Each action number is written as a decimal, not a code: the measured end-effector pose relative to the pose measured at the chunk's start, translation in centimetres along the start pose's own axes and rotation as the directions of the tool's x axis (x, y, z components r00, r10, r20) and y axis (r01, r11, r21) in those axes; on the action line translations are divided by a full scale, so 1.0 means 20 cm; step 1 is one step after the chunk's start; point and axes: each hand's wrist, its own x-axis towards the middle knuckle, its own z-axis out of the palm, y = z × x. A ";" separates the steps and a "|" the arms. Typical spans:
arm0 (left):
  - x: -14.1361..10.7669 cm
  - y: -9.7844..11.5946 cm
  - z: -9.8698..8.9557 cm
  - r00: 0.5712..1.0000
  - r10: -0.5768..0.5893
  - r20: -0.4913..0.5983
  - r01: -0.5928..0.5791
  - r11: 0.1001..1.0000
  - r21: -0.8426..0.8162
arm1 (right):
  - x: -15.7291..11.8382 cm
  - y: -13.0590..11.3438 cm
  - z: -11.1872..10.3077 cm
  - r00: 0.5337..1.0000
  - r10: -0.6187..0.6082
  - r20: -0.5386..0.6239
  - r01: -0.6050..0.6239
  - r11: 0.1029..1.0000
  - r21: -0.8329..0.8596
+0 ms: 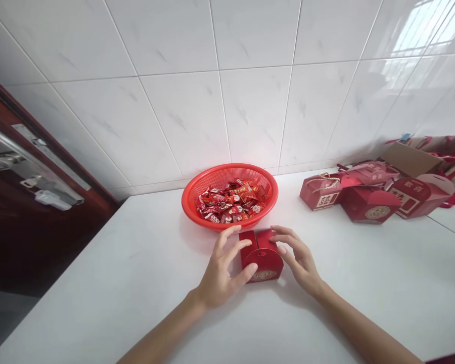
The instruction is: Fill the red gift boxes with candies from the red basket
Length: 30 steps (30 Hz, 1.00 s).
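A small red gift box point(262, 260) with a rounded front flap and a gold round emblem stands upright on the white table. Its two top panels lean inward, with a narrow gap between them. My left hand point(223, 273) cups its left side, thumb on the front and index fingertip at the top panel. At the opposite side, my right hand point(298, 258) has its curved fingers against the right top panel and edge. Just behind the box sits a red plastic basket point(189, 205) heaped with red-wrapped candies point(231, 205).
On the right are several red boxes, among them one with a twisted cord point(320, 192) and a dark red one point(369, 205). A cardboard carton point(413, 157) is behind them by the tiled wall point(182, 116). A dark red door point(41, 222) with a metal latch is at left.
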 end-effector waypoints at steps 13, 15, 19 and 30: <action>-0.04 -0.03 0.04 0.996 0.064 -0.067 -0.067 0.997 -0.039 | 0.01 -0.01 -0.01 0.991 -0.042 0.123 0.045 0.999 -0.026; -0.05 -0.04 0.04 0.995 0.065 -0.078 -0.067 0.997 -0.026 | 0.00 -0.01 -0.01 0.991 -0.026 0.128 0.030 0.999 -0.031; -0.05 -0.04 0.04 0.994 0.039 -0.105 -0.039 0.999 0.000 | -0.01 -0.01 0.00 0.992 0.004 0.122 -0.006 1.000 0.016; -0.10 -0.05 0.07 0.997 0.015 -0.070 -0.019 0.998 -0.060 | 0.00 -0.01 -0.01 0.985 -0.017 0.169 0.018 1.000 -0.007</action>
